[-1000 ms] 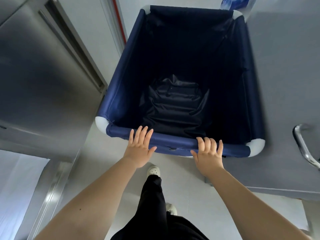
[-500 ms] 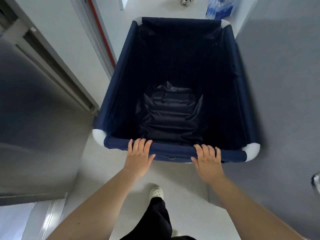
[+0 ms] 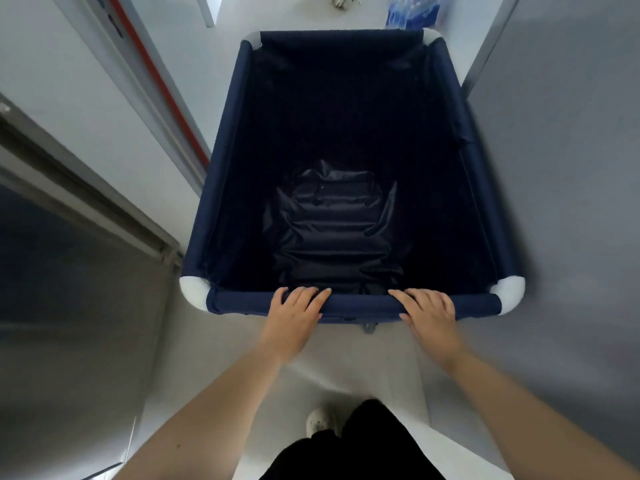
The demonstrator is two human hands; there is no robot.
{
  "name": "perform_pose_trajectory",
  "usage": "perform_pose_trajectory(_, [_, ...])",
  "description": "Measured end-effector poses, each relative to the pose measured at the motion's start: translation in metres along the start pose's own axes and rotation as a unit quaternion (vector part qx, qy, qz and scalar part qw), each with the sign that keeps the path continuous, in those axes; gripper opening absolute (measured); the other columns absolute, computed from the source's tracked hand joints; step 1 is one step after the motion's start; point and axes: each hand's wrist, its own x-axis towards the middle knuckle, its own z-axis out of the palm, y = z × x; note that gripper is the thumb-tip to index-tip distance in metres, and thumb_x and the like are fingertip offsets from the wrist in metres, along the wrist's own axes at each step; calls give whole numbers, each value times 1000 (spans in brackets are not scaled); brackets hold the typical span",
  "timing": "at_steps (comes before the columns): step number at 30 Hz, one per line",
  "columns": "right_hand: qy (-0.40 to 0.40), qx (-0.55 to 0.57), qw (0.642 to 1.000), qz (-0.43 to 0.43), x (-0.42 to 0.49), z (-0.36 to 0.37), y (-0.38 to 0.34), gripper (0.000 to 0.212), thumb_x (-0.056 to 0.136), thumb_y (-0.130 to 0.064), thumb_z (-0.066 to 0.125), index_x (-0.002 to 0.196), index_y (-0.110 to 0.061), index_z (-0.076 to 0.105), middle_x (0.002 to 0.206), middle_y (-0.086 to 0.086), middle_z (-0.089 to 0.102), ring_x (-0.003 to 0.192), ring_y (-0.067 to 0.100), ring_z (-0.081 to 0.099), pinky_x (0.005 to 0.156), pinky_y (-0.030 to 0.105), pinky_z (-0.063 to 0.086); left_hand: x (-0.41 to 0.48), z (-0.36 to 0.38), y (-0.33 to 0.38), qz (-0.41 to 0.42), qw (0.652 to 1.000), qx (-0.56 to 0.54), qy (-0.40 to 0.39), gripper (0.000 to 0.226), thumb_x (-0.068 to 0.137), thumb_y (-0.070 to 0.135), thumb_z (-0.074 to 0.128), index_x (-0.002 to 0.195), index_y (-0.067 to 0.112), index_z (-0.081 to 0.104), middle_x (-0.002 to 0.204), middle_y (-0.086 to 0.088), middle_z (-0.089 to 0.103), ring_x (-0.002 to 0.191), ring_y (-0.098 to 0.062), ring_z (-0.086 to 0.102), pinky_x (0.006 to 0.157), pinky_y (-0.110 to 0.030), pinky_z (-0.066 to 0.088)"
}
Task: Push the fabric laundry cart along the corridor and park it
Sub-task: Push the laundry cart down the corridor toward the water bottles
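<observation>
— Hands first: the left hand point(image 3: 294, 315) and the right hand point(image 3: 427, 315) both lie on the near rail point(image 3: 360, 304) of the navy laundry cart point(image 3: 221, 188), fingers curled over its top edge, gripping the padded bar.

— And the cart itself?

— It stands in the narrow corridor, its left side close to the door frame with the red strip point(image 3: 162, 84), its right side near the grey wall point(image 3: 561, 168). Whether it touches either, I cannot tell.

— So how should the push go?

— Evenly through both palms, I'd say, keeping the white corner caps point(image 3: 194, 292) off the frame, and slowing before the blue pack point(image 3: 412, 12) on the floor ahead.

— Anything inside?

— No laundry that I can see; only the dark liner, with a glossy crumpled fold point(image 3: 332, 233) at the bottom.
</observation>
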Motion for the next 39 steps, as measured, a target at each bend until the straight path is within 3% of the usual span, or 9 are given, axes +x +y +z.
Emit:
perform_pose_trajectory(5, [-6,1,1000,-11,39,-1,19,41,86,-21,61,126,-24,51,109,-1,61,102,24,56,96,40,31,41,6,-12,3,1000,-1,-23,52,87,29,58,134,21,39,111,0,61,99,-24,57,90,-42,44])
perform_pose_trajectory(9, [-3,-1,1000,-25,74,-1,39,39,92,-31,36,128,-25,49,111,-2,60,103,22,54,96,37,27,78,0,-20,-12,999,0,-39,53,87,27,56,136,22,36,113,-1,60,100,-24,56,91,-43,44])
perform_pose_trajectory(12, [-6,9,1000,-30,107,-3,53,41,91,-33,30,127,-25,48,110,-2,60,102,22,54,96,37,26,110,-5,-28,-23,998,-3,-60,51,90,27,49,138,22,31,119,-2,57,106,-25,53,96,-44,40])
perform_pose_trajectory(19, [7,17,999,-40,177,-1,69,36,93,-28,44,128,-25,45,111,-1,58,104,22,52,97,39,29,173,-4,-58,-41,998,4,-44,54,84,20,57,135,21,39,115,-3,60,102,-26,56,95,-45,41])
perform_pose_trajectory(23, [-3,15,999,-36,216,-4,76,42,87,-23,59,128,-24,47,112,0,59,104,24,54,96,43,36,209,-4,-79,-44,998,1,-35,48,87,28,58,133,22,44,112,-2,61,100,-26,57,92,-43,42])
perform_pose_trajectory(34, [2,16,1000,-10,332,-10,90,44,81,-22,68,123,-25,53,107,-1,61,101,24,55,95,40,31,313,-4,-143,-28,999,-22,-40,47,87,32,58,131,24,46,109,1,61,97,-23,57,90,-40,43])
perform_pose_trajectory(39, [-16,6,1000,21,389,-12,95,45,80,-25,69,122,-26,52,106,-1,60,100,23,55,95,43,37,361,-6,-173,-26,998,-40,-52,46,89,33,55,133,24,43,113,1,60,101,-22,56,94,-41,40])
